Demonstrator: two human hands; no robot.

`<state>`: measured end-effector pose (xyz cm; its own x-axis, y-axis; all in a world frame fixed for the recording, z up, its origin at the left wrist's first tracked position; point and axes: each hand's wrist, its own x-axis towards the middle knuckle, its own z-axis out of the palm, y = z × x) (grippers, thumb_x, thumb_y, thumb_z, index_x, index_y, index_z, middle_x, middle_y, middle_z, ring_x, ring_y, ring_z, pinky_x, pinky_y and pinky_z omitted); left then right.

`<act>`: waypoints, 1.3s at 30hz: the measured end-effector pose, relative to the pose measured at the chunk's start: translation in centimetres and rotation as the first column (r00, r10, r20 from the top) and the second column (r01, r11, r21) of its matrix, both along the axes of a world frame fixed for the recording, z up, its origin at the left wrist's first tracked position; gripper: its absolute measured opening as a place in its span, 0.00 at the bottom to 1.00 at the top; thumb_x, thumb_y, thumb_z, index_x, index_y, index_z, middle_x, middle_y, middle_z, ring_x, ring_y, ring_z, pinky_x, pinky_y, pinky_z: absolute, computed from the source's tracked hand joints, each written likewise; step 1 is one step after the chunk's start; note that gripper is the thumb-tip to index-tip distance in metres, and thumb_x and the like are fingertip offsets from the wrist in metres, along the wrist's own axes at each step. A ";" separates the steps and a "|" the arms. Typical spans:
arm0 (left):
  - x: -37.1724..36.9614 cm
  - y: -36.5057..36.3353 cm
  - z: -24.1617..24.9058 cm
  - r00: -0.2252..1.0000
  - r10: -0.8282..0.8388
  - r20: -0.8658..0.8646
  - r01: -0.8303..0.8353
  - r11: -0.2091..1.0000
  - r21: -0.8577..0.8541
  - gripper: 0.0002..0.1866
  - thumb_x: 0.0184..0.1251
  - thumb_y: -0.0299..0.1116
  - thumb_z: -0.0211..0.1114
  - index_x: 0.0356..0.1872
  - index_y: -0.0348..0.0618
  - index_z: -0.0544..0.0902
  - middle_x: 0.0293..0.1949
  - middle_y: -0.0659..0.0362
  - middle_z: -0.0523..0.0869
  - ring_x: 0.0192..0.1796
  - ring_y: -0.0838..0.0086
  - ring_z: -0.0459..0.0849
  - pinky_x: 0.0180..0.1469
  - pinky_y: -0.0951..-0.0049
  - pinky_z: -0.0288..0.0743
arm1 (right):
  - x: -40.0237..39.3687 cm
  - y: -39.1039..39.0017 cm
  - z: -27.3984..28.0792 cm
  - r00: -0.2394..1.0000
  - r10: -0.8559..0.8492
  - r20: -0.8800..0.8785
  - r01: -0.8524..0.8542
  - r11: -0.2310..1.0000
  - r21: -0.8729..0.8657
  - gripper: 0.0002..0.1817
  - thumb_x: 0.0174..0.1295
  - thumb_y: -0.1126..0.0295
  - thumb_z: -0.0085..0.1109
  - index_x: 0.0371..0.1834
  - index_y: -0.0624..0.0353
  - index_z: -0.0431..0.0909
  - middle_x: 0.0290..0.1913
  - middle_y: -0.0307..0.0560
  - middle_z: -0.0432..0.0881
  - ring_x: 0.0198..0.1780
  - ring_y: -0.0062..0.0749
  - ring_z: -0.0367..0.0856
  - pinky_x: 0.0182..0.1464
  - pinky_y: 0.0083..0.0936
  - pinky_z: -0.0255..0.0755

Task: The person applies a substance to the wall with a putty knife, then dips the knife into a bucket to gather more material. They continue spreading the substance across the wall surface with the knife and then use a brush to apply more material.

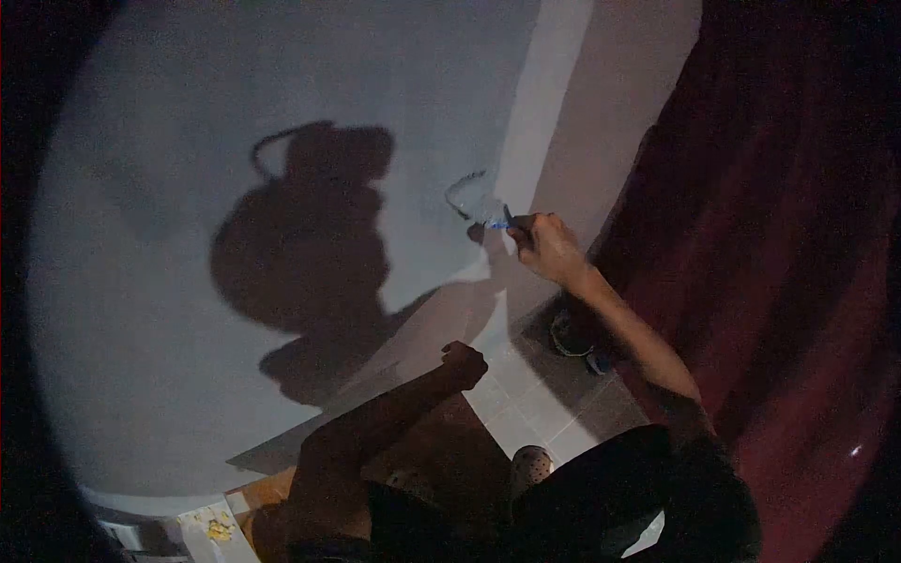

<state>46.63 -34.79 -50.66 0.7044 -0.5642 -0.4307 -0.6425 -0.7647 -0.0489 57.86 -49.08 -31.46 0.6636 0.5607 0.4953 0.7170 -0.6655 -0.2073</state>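
My right hand point(554, 249) is closed around the dark handle of a small tool point(512, 221). Blue shows at the tool's tip, which is at the pale wall point(441, 84) near its corner. Beside the tip, a dark curved mark point(455, 195) and a lighter smeared patch show on the wall. My left hand point(465, 366) is in shadow, lower and to the left, with its fingers curled. Whether it holds anything is too dark to tell.
A large shadow falls across the wall. Dark red cloth point(770, 235) hangs at the right. Below are floor tiles point(530, 413), a spotted shoe point(532, 469) and dark round items point(571, 336). A yellow-stained pale surface point(202, 540) is at the lower left.
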 end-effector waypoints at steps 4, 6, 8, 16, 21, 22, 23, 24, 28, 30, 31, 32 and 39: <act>-1.4 -0.9 -0.5 0.994 -0.064 0.089 0.079 0.979 -0.187 0.10 0.45 0.31 0.66 0.32 0.44 0.85 0.29 0.54 0.85 0.31 0.58 0.85 0.35 0.45 0.78 | -1.3 1.0 0.2 0.971 -0.087 -0.223 0.018 0.956 -0.292 0.10 0.54 0.66 0.60 0.33 0.63 0.81 0.28 0.55 0.81 0.31 0.50 0.81 0.36 0.38 0.74; -1.4 -2.5 -0.9 0.997 -0.071 0.010 0.072 0.991 -0.111 0.10 0.44 0.31 0.65 0.32 0.44 0.85 0.30 0.54 0.85 0.33 0.58 0.86 0.35 0.45 0.78 | -1.0 0.8 -0.8 0.958 -0.117 -0.263 0.017 0.935 -0.355 0.11 0.53 0.64 0.61 0.33 0.61 0.81 0.30 0.53 0.82 0.33 0.46 0.81 0.39 0.37 0.75; -1.7 -3.0 -1.5 0.996 -0.086 0.000 0.086 0.990 -0.109 0.10 0.45 0.30 0.65 0.31 0.44 0.85 0.31 0.54 0.85 0.34 0.57 0.86 0.35 0.44 0.78 | -0.8 0.7 -1.3 0.953 -0.153 -0.260 0.053 0.934 -0.354 0.13 0.54 0.62 0.61 0.33 0.60 0.82 0.31 0.51 0.82 0.36 0.43 0.82 0.41 0.36 0.75; -3.1 -2.7 -2.1 0.985 -0.103 0.138 0.114 0.991 -0.074 0.05 0.49 0.33 0.61 0.28 0.48 0.82 0.26 0.55 0.82 0.34 0.59 0.85 0.29 0.56 0.76 | 1.2 -4.0 8.8 0.985 -0.171 -0.025 0.172 0.984 0.050 0.15 0.51 0.61 0.63 0.38 0.60 0.83 0.30 0.54 0.83 0.31 0.39 0.83 0.34 0.34 0.75; -2.5 -1.5 -3.5 0.996 -0.028 0.082 0.029 1.000 -0.005 0.05 0.51 0.34 0.61 0.28 0.49 0.83 0.29 0.56 0.84 0.35 0.61 0.85 0.30 0.56 0.77 | -2.5 -3.9 14.1 0.958 -0.273 0.090 0.225 0.906 0.357 0.15 0.58 0.63 0.59 0.40 0.65 0.82 0.27 0.56 0.83 0.27 0.38 0.83 0.31 0.32 0.74; -2.4 -1.3 -3.8 0.997 0.003 0.081 -0.005 1.000 0.020 0.05 0.51 0.34 0.61 0.28 0.49 0.83 0.29 0.56 0.84 0.35 0.61 0.85 0.30 0.56 0.77 | -2.1 -4.0 13.9 0.947 -0.282 0.155 0.196 0.889 0.415 0.16 0.59 0.63 0.59 0.40 0.67 0.81 0.27 0.56 0.83 0.27 0.37 0.83 0.31 0.32 0.74; -2.3 -1.0 -4.7 0.997 -0.018 0.078 0.017 1.000 0.007 0.06 0.50 0.35 0.62 0.29 0.49 0.83 0.29 0.57 0.84 0.35 0.62 0.85 0.30 0.57 0.77 | -1.9 -4.2 13.7 0.931 -0.295 0.213 0.168 0.868 0.467 0.16 0.60 0.63 0.58 0.40 0.68 0.81 0.26 0.57 0.83 0.26 0.37 0.83 0.30 0.32 0.74; -1.9 -0.4 -6.2 0.997 -0.037 0.074 0.038 0.999 -0.011 0.07 0.50 0.36 0.63 0.30 0.50 0.84 0.29 0.57 0.85 0.35 0.62 0.85 0.30 0.57 0.77 | -1.9 -4.2 13.5 0.941 -0.270 0.205 0.153 0.877 0.456 0.17 0.61 0.63 0.57 0.42 0.68 0.81 0.27 0.57 0.83 0.27 0.37 0.83 0.31 0.32 0.74; -2.9 0.9 -1.2 0.989 -0.058 0.137 0.081 0.982 -0.171 0.09 0.48 0.38 0.66 0.32 0.51 0.85 0.28 0.59 0.85 0.35 0.63 0.85 0.30 0.58 0.77 | 1.3 -3.5 10.2 0.994 -0.104 -0.014 0.103 0.933 0.345 0.19 0.63 0.61 0.55 0.46 0.67 0.79 0.29 0.58 0.83 0.29 0.35 0.82 0.33 0.32 0.74; -3.1 1.1 -1.1 0.990 -0.040 0.134 0.063 0.984 -0.166 0.09 0.48 0.38 0.65 0.32 0.51 0.84 0.28 0.59 0.85 0.35 0.63 0.85 0.30 0.59 0.77 | 4.0 -3.6 6.3 0.993 -0.025 -0.115 0.059 0.952 0.301 0.20 0.64 0.61 0.54 0.49 0.67 0.77 0.29 0.56 0.82 0.29 0.33 0.80 0.34 0.32 0.74; -2.9 0.9 -2.1 0.992 -0.036 0.122 0.053 0.989 -0.136 0.09 0.48 0.38 0.65 0.31 0.51 0.84 0.28 0.58 0.85 0.34 0.63 0.85 0.30 0.59 0.77 | 4.7 -3.7 4.3 0.994 0.004 -0.110 0.029 0.956 0.292 0.20 0.64 0.61 0.53 0.50 0.67 0.76 0.28 0.54 0.81 0.28 0.32 0.79 0.34 0.32 0.73; -2.7 0.9 -3.2 0.994 -0.023 0.108 0.034 0.995 -0.096 0.09 0.48 0.38 0.65 0.31 0.51 0.84 0.28 0.58 0.85 0.34 0.63 0.85 0.29 0.59 0.77 | 5.1 -3.8 2.8 0.994 0.035 -0.104 -0.004 0.959 0.283 0.20 0.64 0.62 0.53 0.51 0.67 0.75 0.28 0.52 0.80 0.28 0.31 0.78 0.34 0.32 0.73; -1.4 -0.6 -5.7 0.996 -0.038 0.086 0.031 0.996 0.080 0.07 0.48 0.37 0.64 0.28 0.49 0.83 0.27 0.55 0.84 0.32 0.62 0.85 0.28 0.59 0.77 | 4.8 -4.7 -6.1 0.636 -0.012 -0.771 0.088 0.995 0.057 0.19 0.65 0.55 0.49 0.38 0.63 0.75 0.24 0.45 0.75 0.27 0.27 0.75 0.31 0.27 0.72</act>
<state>45.21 -35.39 -56.33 0.7219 -0.5560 -0.4120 -0.6591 -0.7337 -0.1649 62.68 -53.79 -37.54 0.8511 0.4981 -0.1662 0.2387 -0.6490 -0.7224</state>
